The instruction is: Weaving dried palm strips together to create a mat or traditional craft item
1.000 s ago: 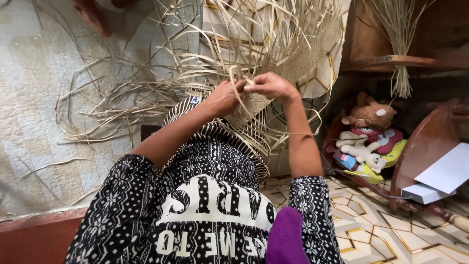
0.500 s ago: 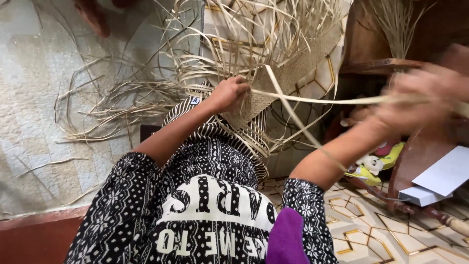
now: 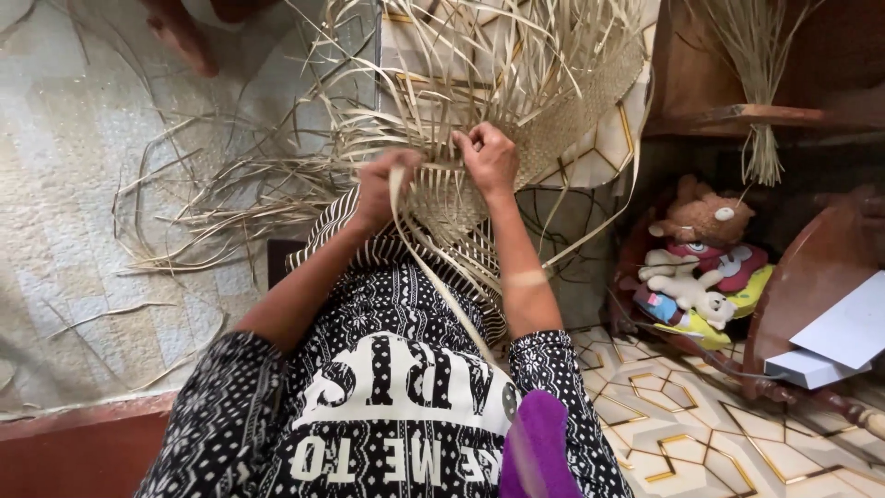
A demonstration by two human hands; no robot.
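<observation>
Closest to me I see a black-and-white patterned garment [image 3: 387, 406] and a purple cloth [image 3: 539, 452] at the lower edge. Above them my left hand [image 3: 383, 189] is closed around a long pale palm strip [image 3: 433, 277] that runs down toward my lap. Just beside it, my right hand [image 3: 489, 157] pinches strands at the edge of the half-woven palm mat [image 3: 553, 138], fingers curled tight. Loose dry strips [image 3: 230, 184] fan out over the pale floor covering [image 3: 83, 231] to the left. A stuffed toy [image 3: 696, 258] lies well to the right; another person's foot [image 3: 184, 37] shows at the top.
</observation>
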